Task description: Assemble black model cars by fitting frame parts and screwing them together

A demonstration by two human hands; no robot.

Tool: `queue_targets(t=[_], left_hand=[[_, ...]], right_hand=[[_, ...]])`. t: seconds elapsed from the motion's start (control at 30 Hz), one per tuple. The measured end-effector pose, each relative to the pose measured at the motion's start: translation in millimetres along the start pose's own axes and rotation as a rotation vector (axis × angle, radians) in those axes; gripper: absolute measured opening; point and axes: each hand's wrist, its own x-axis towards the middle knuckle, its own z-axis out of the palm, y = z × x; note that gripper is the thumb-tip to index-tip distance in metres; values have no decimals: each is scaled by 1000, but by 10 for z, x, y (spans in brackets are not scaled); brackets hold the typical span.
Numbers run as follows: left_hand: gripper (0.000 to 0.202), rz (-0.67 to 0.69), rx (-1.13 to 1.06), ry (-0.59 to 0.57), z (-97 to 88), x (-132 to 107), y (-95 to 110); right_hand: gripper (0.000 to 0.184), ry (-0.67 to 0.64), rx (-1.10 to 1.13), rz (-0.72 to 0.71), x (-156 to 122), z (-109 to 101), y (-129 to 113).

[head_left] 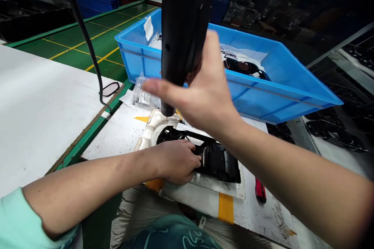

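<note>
A black electric screwdriver [184, 27] stands nearly upright with its tip pointing down, and my right hand [201, 89] is wrapped round its body, thumb stretched to the left. The tip hangs over the left end of a glossy black plastic part [223, 163]; I cannot tell whether it touches anything. That part lies in a white foam cradle [239, 190] with yellow tape on it. My left hand [178, 161] presses on the middle of the black part, its fingers curled over the near edge.
Behind the cradle stands a blue bin [280, 97] with black parts inside. Left of it lies a clear plastic bag [146, 99]. A red-and-black cutter [260, 190] lies to the right. A black cable [87, 39] hangs at the left, near a dark-rimmed oval piece [109, 89].
</note>
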Motion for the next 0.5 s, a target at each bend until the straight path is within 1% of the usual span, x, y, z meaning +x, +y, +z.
queue_targets(t=[0.07,0.1,0.17,0.27,0.37,0.43,0.5], left_hand=[[20,6,8,3,23,4,-2],[21,7,10,10,38,6,-2],[22,14,9,25,68,8,-6],[22,27,-6,45,105,8,-28],[19,38,-32,62,126,3,-53],[19,47,-44,65,136,0,-62],[17,56,-37,108,145,0,-65]], right_hand=[[30,16,-11,-12,101,-48,-146],[22,30,9,8,111,-79,-184],[16,95,102,83,58,-166,-192],[20,250,268,164,-132,-369,-99],[18,429,340,128,-360,-584,-7],[28,531,364,125,-520,-673,29],[43,565,416,204,-682,-701,59]])
